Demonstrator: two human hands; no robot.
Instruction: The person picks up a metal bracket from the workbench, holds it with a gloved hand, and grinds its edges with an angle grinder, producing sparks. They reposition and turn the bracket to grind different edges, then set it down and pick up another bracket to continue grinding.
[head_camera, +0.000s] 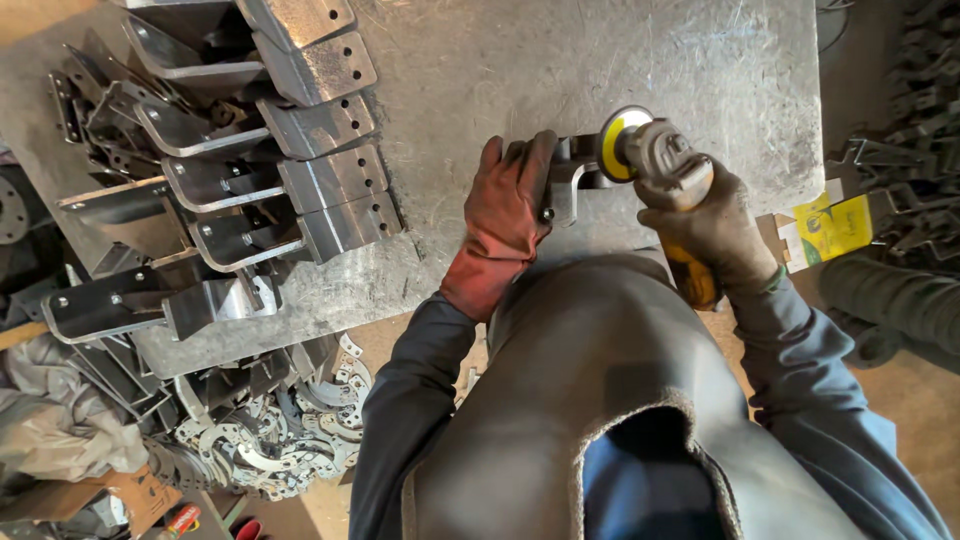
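Head view: our left hand (508, 205), in a red glove, has its fingers (530, 165) closed over a steel bracket (567, 180) near the front edge of the scratched metal surface (600, 60). Our right hand (712, 225) grips an angle grinder (650, 150), disc touching the bracket. Finished brackets (300, 190) lie stacked well to the left.

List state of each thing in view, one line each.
Yellow-disc angle grinder: gripped, disc against the bracket.
Small grey steel bracket: pinned on the scratched steel tabletop.
Left hand, red glove: clamped on bracket.
Right hand, dark glove: closed round grinder.
Grey drilled steel brackets: stacked in row, untouched.
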